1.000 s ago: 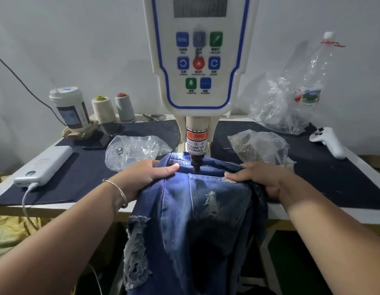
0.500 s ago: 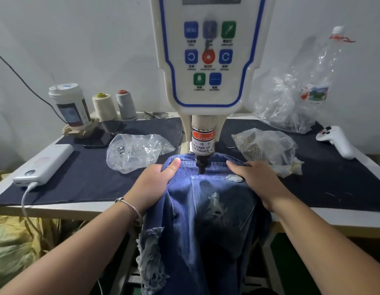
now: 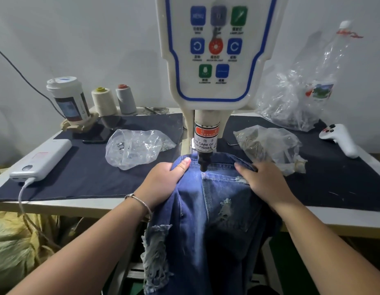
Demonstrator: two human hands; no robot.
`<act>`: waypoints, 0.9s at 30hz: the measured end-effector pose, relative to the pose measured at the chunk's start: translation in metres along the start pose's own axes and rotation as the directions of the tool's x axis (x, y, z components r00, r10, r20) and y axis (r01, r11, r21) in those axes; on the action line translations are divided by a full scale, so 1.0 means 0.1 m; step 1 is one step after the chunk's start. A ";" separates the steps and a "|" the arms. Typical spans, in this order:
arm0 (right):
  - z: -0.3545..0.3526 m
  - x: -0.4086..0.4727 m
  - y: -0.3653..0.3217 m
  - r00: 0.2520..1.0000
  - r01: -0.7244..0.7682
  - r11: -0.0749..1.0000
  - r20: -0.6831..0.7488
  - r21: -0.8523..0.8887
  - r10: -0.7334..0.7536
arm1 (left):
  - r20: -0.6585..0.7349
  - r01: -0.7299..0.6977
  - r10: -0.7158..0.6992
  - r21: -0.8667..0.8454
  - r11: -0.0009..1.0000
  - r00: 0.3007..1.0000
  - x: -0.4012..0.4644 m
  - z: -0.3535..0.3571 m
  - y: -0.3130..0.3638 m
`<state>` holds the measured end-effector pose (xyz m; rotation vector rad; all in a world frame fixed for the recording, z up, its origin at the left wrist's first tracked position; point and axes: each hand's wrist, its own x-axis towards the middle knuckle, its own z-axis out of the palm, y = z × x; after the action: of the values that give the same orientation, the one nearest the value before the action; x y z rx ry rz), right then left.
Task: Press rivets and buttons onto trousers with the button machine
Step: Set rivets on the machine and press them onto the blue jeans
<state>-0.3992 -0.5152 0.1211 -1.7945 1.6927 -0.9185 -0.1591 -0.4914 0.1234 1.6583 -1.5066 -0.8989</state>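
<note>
Blue ripped denim trousers point(image 3: 208, 209) hang over the table's front edge, with the waistband lying under the button machine's punch point(image 3: 203, 165). The punch tip sits just above the top corner of a pocket, lit by a white light. My left hand point(image 3: 163, 182) grips the waistband left of the punch, thumb on top and fingers under the fabric. My right hand point(image 3: 263, 182) lies flat on the denim right of the punch, its fingertips at the waistband edge. The machine's control panel point(image 3: 214, 50) rises above.
Clear bags of small metal parts lie left point(image 3: 133, 147) and right point(image 3: 267, 145) of the machine, with a larger bag point(image 3: 291, 99) behind. A power bank point(image 3: 42, 160), a cup point(image 3: 68, 99), thread cones point(image 3: 104, 101) and a white controller point(image 3: 340, 139) sit on the dark mat.
Both hands slid the waistband further in under the punch and closed in on it. My left thumb now lies along the waistband edge, and my right hand has flattened.
</note>
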 end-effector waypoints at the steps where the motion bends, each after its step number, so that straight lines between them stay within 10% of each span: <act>1: 0.01 0.00 0.00 1.000 0.018 0.998 0.002 -0.061 -0.018 | -0.012 0.001 -0.002 -0.004 1.000 1.000 0.01 0.01 -0.02; 14: 0.20 -0.05 -0.02 0.995 -0.033 0.829 -0.094 -0.559 -0.023 | -0.072 -0.087 0.088 0.014 0.996 0.994 -0.07 0.02 -0.01; 27: 0.27 -0.09 0.00 0.989 0.007 0.774 -0.113 -0.633 -0.100 | -0.154 -0.169 0.187 0.121 0.978 0.970 -0.09 0.09 -0.15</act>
<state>-0.3784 -0.5090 0.1023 -2.2469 2.2419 -0.5221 -0.1599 -0.4817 0.1057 1.5998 -1.5827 -0.5786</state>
